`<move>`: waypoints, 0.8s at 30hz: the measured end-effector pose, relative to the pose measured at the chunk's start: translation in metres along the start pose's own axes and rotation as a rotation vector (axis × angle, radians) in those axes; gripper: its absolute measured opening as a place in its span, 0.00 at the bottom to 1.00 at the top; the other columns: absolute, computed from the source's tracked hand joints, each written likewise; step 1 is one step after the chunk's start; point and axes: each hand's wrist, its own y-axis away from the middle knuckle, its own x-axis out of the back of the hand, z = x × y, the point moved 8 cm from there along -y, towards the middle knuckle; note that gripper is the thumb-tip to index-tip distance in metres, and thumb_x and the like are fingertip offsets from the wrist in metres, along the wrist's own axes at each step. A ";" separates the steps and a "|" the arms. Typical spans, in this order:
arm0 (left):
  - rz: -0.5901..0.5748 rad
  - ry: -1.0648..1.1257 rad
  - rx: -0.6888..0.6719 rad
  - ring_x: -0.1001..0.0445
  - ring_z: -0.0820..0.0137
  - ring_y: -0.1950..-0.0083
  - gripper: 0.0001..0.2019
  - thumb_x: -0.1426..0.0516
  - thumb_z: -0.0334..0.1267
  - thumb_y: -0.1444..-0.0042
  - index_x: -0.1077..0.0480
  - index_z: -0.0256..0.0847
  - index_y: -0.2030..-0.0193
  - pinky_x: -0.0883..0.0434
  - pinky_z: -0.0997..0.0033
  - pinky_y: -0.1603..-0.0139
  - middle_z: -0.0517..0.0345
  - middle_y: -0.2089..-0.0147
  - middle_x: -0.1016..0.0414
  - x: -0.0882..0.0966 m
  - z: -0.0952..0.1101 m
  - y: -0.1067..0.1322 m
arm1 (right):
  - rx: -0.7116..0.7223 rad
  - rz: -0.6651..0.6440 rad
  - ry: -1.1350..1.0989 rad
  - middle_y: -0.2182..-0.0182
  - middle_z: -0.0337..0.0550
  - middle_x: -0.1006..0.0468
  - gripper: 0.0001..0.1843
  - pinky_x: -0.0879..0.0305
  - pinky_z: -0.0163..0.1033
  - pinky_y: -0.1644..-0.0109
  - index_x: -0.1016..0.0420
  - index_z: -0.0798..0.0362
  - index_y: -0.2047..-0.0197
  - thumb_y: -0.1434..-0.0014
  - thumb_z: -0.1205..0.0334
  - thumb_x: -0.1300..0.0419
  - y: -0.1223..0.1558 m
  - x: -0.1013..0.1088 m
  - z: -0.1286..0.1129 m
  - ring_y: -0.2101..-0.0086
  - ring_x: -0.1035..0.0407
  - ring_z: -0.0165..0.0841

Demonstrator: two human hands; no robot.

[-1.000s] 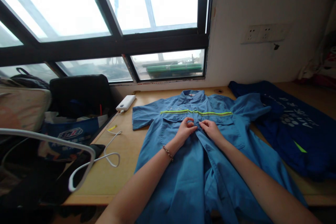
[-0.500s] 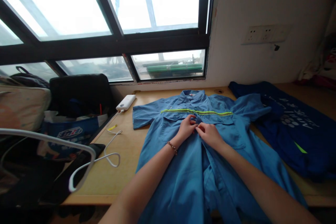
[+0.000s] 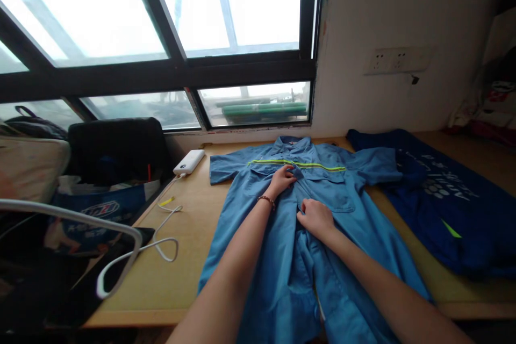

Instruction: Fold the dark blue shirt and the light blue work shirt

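Note:
A light blue short-sleeved work shirt with a yellow-green stripe across the chest lies face up on the wooden table. My left hand rests on the shirt just below the stripe, fingers curled and pressing the front placket. My right hand sits lower on the placket, fingers bent and pinching the cloth near the middle. A bead bracelet is on my left wrist.
A dark blue printed garment lies at the right. A white power bank with a white cable lies left of the shirt. Bags and a black case stand at the left, with a white hanger in front.
My right hand has slid down the placket toward me, apart from the left hand, which moved slightly up toward the stripe. The view has shifted a little.

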 end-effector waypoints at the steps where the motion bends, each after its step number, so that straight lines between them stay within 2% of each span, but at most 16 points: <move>1: 0.000 -0.007 -0.007 0.39 0.83 0.85 0.22 0.39 0.31 0.59 0.36 0.37 0.54 0.40 0.83 0.84 0.64 0.76 0.32 0.000 0.000 -0.001 | -0.008 0.013 -0.022 0.70 0.43 0.26 0.07 0.48 0.35 0.72 0.32 0.52 0.70 0.50 0.61 0.49 0.000 0.000 0.001 0.69 0.32 0.35; 5: 0.013 -0.032 -0.028 0.37 0.82 0.83 0.21 0.40 0.33 0.57 0.36 0.37 0.53 0.40 0.84 0.84 0.62 0.73 0.30 0.000 0.001 0.002 | 0.000 0.077 -0.108 0.67 0.43 0.26 0.11 0.48 0.34 0.71 0.31 0.52 0.65 0.51 0.60 0.49 -0.002 0.001 0.007 0.69 0.32 0.33; 9: 0.024 -0.060 -0.017 0.38 0.82 0.83 0.21 0.40 0.33 0.57 0.36 0.38 0.54 0.40 0.83 0.83 0.62 0.73 0.30 0.000 0.001 0.004 | -0.019 -0.025 -0.143 0.69 0.44 0.24 0.14 0.47 0.34 0.71 0.29 0.52 0.63 0.53 0.61 0.49 -0.007 -0.006 0.013 0.68 0.31 0.35; 13: 0.018 -0.094 -0.012 0.37 0.82 0.83 0.22 0.41 0.33 0.57 0.36 0.38 0.53 0.39 0.82 0.83 0.62 0.72 0.30 -0.002 0.003 0.005 | -0.001 -0.071 -0.126 0.69 0.48 0.24 0.12 0.47 0.35 0.69 0.27 0.53 0.67 0.55 0.63 0.49 -0.011 -0.008 0.016 0.66 0.31 0.37; 18: 0.059 -0.250 0.016 0.34 0.78 0.78 0.21 0.41 0.34 0.56 0.36 0.39 0.53 0.36 0.79 0.76 0.60 0.71 0.28 -0.001 0.017 0.012 | 0.011 -0.067 -0.251 0.75 0.44 0.26 0.07 0.48 0.34 0.73 0.29 0.55 0.75 0.59 0.61 0.44 -0.018 -0.007 0.023 0.71 0.33 0.35; 20: 0.085 -0.343 0.054 0.30 0.75 0.73 0.21 0.41 0.36 0.55 0.38 0.38 0.52 0.35 0.76 0.70 0.57 0.68 0.27 -0.001 0.026 0.019 | -0.043 -0.070 -0.432 0.80 0.40 0.29 0.06 0.49 0.32 0.75 0.32 0.56 0.80 0.60 0.61 0.42 -0.021 -0.008 0.029 0.74 0.34 0.33; 24: 0.045 -0.524 0.102 0.30 0.69 0.67 0.27 0.40 0.44 0.57 0.41 0.35 0.51 0.36 0.73 0.68 0.53 0.66 0.28 -0.006 0.046 0.052 | -0.304 -0.257 -1.191 0.85 0.36 0.32 0.07 0.44 0.31 0.79 0.34 0.56 0.79 0.58 0.63 0.41 -0.019 -0.028 0.038 0.82 0.37 0.27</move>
